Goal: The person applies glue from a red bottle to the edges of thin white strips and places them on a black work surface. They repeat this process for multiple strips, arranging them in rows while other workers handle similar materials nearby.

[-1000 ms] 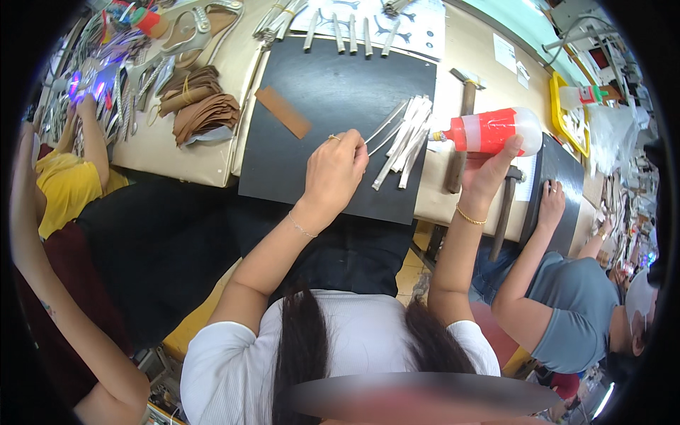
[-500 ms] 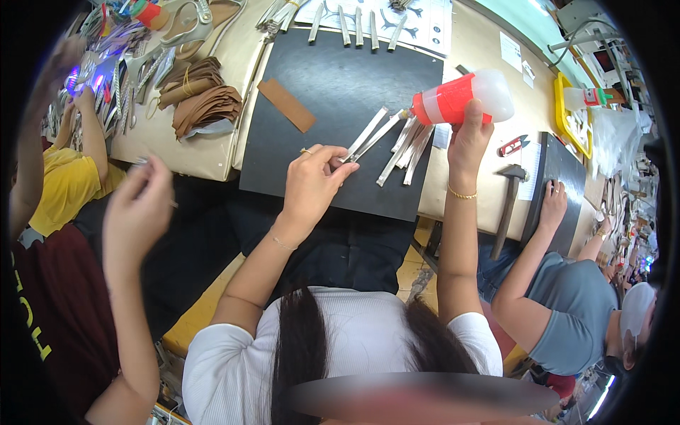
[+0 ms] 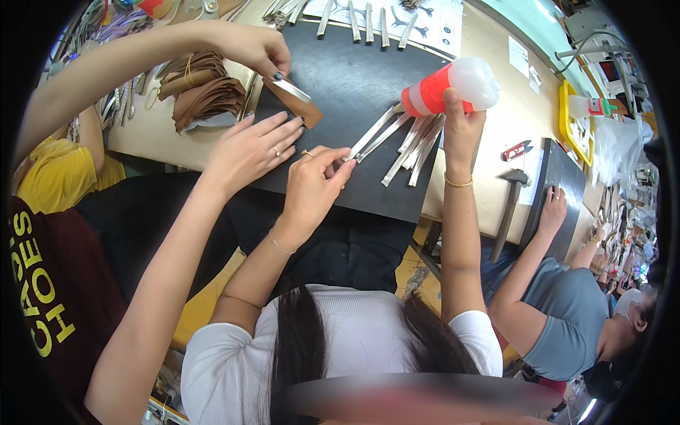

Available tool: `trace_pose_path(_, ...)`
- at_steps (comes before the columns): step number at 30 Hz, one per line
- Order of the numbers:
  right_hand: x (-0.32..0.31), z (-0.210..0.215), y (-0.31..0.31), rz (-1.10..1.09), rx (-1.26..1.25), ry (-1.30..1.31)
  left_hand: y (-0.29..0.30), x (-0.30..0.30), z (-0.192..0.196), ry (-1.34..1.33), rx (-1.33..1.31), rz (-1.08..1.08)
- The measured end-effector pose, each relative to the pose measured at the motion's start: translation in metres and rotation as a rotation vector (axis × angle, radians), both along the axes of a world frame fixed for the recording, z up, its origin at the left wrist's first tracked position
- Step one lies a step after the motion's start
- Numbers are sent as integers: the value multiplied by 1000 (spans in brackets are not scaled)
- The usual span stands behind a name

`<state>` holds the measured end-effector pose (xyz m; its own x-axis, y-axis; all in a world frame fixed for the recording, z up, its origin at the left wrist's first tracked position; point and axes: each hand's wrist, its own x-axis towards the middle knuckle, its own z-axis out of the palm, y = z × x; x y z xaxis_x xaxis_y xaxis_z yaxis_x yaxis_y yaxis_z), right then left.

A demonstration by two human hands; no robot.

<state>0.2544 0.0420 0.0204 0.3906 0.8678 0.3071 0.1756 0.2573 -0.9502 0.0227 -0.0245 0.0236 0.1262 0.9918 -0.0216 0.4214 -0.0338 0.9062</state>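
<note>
Glue bottle (image 3: pixel 450 87) in right hand (image 3: pixel 460 127)

A long tan worktop (image 3: pixel 510 134) runs across the upper part of the view, with a black mat (image 3: pixel 354 78) laid over its middle and a second dark mat (image 3: pixel 563 177) farther right. Below the worktop, yellow floor (image 3: pixel 205 304) shows. Pale green surface (image 3: pixel 524 14) borders the worktop's far edge. Light is bright and even.

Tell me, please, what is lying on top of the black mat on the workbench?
On the black mat lie a fan of pale strips and a brown leather piece. The left hand pinches one strip's end, hiding it; a neighbour's hand covers the near edge.
</note>
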Motion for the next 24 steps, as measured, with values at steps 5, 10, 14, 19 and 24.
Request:
trace_pose_path(5, -3, 0, 1, 7, -12, -2, -2, 1, -4, -12, 13, -4)
trace_pose_path(10, -3, -3, 1, 11, -9, -46, -4, 1, -8, -8, 12, 0)
trace_pose_path(14, -3, -5, 2, 24, 4, -21, -6, 2, -9, -23, -30, 18)
trace_pose_path(19, -2, -4, 1, 39, 29, -48, -8, 3, -9, -28, -40, 18)
trace_pose_path(24, -3, -4, 1, 29, -9, -50, -7, 3, -12, 0, 2, 6)
